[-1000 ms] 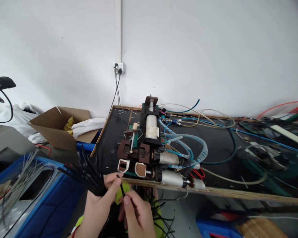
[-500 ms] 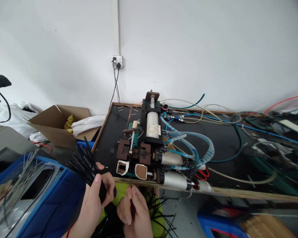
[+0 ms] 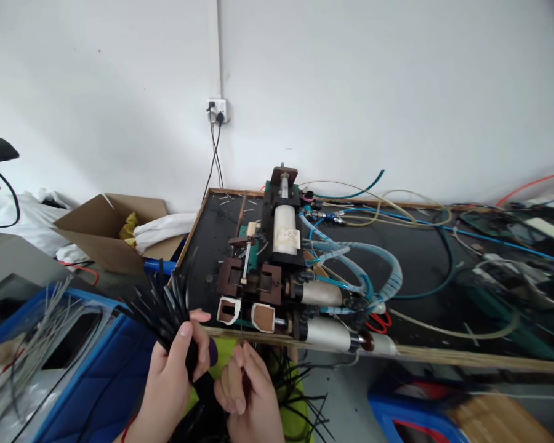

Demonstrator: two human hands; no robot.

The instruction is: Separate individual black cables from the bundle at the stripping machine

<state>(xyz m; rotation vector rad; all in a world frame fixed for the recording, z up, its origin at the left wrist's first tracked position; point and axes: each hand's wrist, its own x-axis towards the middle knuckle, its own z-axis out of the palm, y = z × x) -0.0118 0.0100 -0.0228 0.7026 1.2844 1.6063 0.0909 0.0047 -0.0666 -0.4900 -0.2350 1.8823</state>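
My left hand [image 3: 175, 363] is wrapped round a bundle of black cables [image 3: 154, 311], their ends fanning out up and to the left. Just right of it, my right hand [image 3: 249, 391] pinches a single thin black cable [image 3: 241, 326]. That cable points up into the gap between two white-edged pads [image 3: 263, 317] at the front of a pneumatic machine [image 3: 286, 237]. Behind the pads stand two brown jaw blocks [image 3: 271, 283], apart from each other. Whether the cable's tip reaches between the blocks is hard to make out.
Blue air hoses [image 3: 378, 258] curl over the black bench [image 3: 420, 264]. At left stand a blue bin [image 3: 96, 369] with pale wires and an open cardboard box [image 3: 101, 246]. Black cables [image 3: 305, 400] lie over something yellow-green below the bench edge; a blue crate [image 3: 388, 412] is at lower right.
The black cable bundle and my left hand have turned slightly, with some cable ends shifting right. My right hand keeps its pinch with hardly any shift. The view moved a little.
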